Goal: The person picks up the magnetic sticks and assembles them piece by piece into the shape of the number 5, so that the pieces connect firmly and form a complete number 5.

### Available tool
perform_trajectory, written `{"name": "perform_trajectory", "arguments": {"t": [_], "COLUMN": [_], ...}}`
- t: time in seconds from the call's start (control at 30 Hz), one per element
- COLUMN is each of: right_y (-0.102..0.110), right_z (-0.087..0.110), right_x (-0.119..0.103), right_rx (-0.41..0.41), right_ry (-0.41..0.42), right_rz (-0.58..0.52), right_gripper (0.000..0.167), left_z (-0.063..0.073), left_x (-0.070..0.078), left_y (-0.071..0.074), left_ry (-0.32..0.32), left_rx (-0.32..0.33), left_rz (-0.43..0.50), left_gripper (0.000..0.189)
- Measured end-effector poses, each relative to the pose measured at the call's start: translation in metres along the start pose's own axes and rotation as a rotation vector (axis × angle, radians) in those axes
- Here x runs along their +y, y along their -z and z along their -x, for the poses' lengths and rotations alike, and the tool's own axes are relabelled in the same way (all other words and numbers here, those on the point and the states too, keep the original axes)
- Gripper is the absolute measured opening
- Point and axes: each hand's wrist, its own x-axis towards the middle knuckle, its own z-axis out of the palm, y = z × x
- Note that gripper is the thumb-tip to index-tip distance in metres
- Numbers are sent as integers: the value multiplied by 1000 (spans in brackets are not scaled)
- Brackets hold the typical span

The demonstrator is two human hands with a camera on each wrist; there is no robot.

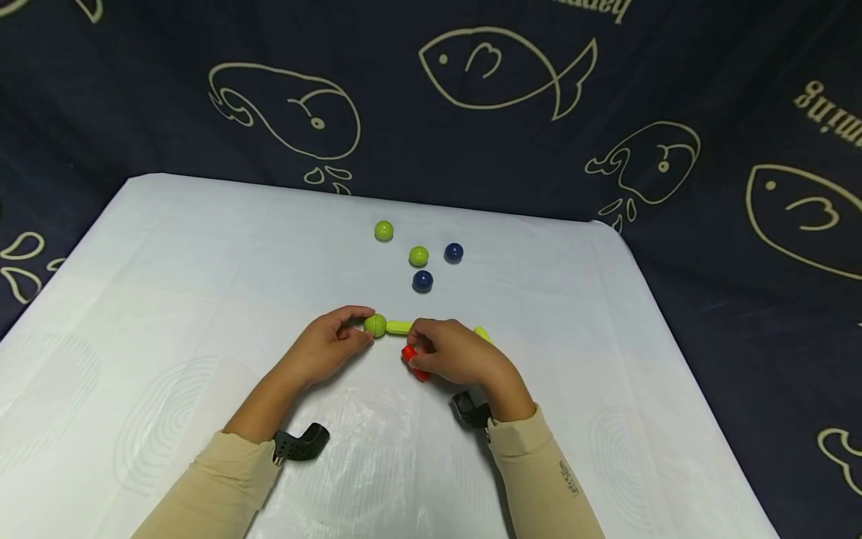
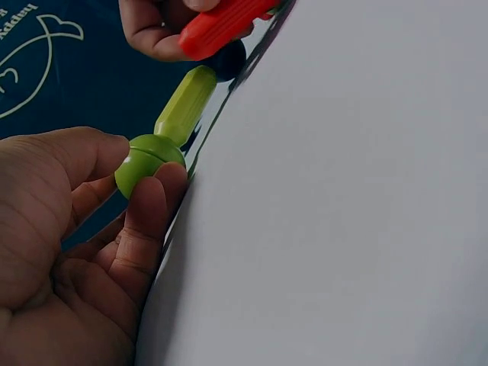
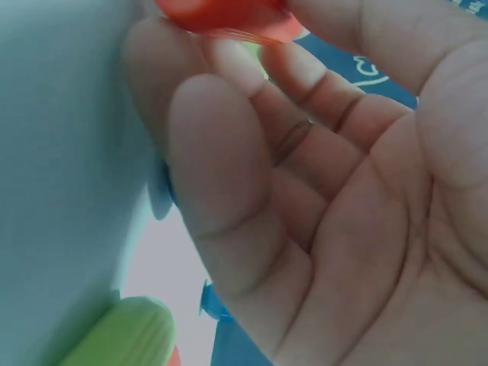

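Observation:
My left hand pinches a green ball between thumb and fingers; a seam line runs round the ball. A ridged yellow-green rod meets the ball's right side, and its other end reaches toward the right hand. Whether it is fixed into the ball I cannot tell. My right hand holds a red rod between thumb and fingertips. In the left wrist view that red rod appears beyond the yellow-green one. Only part of the red rod enters the right wrist view.
Farther back on the white table lie two green balls and two dark blue balls. Another yellow-green rod is partly hidden behind the right hand. A dark fish-print cloth hangs past the table's far edge.

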Motion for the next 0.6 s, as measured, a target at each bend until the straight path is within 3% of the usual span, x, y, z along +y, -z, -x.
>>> {"name": "perform_trajectory", "arguments": {"t": [0.23,0.6], "right_y": [-2,-8], "right_z": [-2,-7], "right_x": [-3,-7], "right_rx": [50,70], "right_ry": [45,15], "right_rz": [-54,-209], "right_gripper": [12,12], "left_z": [0,0], "left_x": [-1,-1], "left_y": [0,1], "left_ry": [-9,-5], "left_rx": [-5,-7], "left_rz": [22,26], "left_gripper": [39,39]}}
